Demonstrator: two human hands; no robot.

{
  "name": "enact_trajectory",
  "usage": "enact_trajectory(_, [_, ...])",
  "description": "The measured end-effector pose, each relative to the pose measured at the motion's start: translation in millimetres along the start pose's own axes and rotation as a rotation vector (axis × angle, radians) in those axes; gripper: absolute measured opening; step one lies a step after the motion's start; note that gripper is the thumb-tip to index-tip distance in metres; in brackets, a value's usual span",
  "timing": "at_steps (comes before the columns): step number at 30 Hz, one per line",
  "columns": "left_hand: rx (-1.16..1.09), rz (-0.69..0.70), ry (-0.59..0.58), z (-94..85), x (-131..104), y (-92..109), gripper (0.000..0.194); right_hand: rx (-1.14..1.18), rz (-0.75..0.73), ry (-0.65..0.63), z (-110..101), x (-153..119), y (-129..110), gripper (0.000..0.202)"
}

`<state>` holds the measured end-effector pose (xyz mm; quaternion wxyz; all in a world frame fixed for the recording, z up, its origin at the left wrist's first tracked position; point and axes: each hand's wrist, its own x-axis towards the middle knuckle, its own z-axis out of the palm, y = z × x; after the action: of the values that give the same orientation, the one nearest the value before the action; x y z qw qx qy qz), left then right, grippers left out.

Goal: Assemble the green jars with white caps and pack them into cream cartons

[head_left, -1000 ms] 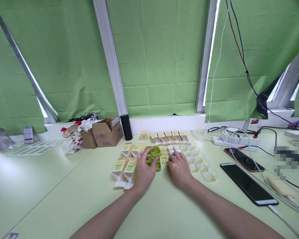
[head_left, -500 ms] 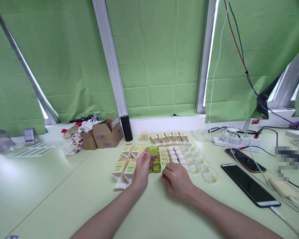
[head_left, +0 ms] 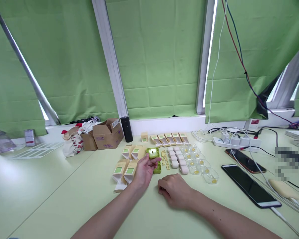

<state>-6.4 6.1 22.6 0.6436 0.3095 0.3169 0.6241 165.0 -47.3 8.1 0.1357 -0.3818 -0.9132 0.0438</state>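
My left hand (head_left: 144, 171) grips a small green square case (head_left: 152, 153) between thumb and fingers, its shiny pale inner face turned toward me. Beneath it stand more green cases (head_left: 157, 168), partly hidden by that hand. On the table in front of me rests my right hand (head_left: 175, 190), fingers curled under; whether they hold anything is hidden. Past it lie small yellow tags (head_left: 163, 157), rows of pale pink-white blocks (head_left: 184, 169) and clear plastic cups with yellow spots (head_left: 210, 177). Left of my left hand stand paper boxes with green labels (head_left: 119, 171).
More green-labelled paper boxes (head_left: 169, 138) line the back. A cardboard carton (head_left: 109, 136) and a black cylinder (head_left: 126, 128) stand at back left. On the right are two phones (head_left: 250, 186), a power strip (head_left: 236, 141) and loose cables.
The green case in my left hand has been turned from its outer side to its pale inner face. My right hand has drawn back toward me, away from the pale blocks.
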Motion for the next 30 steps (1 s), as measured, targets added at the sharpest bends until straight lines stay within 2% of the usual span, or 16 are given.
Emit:
enact_trajectory(5, [0.073, 0.051, -0.032, -1.1, 0.3, 1.1, 0.027, 0.006, -0.011, 0.020, 1.9, -1.0, 1.0, 0.005])
enact_trajectory(9, [0.297, 0.185, -0.062, 2.5, -1.9, 9.8, 0.038, -0.005, -0.013, 0.020, 2.3, -1.1, 2.0, 0.007])
enact_trajectory(13, [0.667, 0.398, -0.123, 11.1, -8.6, 25.9, 0.032, -0.013, -0.029, 0.030, 2.0, -1.2, 1.4, 0.008])
enact_trajectory(16, [1.083, 0.565, -0.211, 14.8, -16.9, 37.2, 0.019, -0.014, -0.036, 0.042, 1.2, -1.9, 0.1, 0.010])
enact_trajectory(19, [1.467, 0.708, -0.323, 11.3, -27.1, 44.3, 0.023, -0.023, -0.030, 0.039, 1.0, -2.5, -0.9, 0.013])
enact_trajectory(21, [1.605, 0.721, -0.402, 5.5, -33.6, 46.2, 0.027, -0.027, -0.027, 0.036, 1.5, -2.7, -1.2, 0.015])
enact_trajectory(24, [1.687, 0.669, -0.489, -5.0, -41.0, 45.4, 0.031, -0.019, -0.035, 0.043, 2.1, -3.1, -1.9, 0.016])
enact_trajectory(30, [1.755, 0.638, -0.513, -17.8, -45.6, 35.0, 0.032, -0.023, -0.054, 0.055, 1.4, -5.6, -3.6, 0.024])
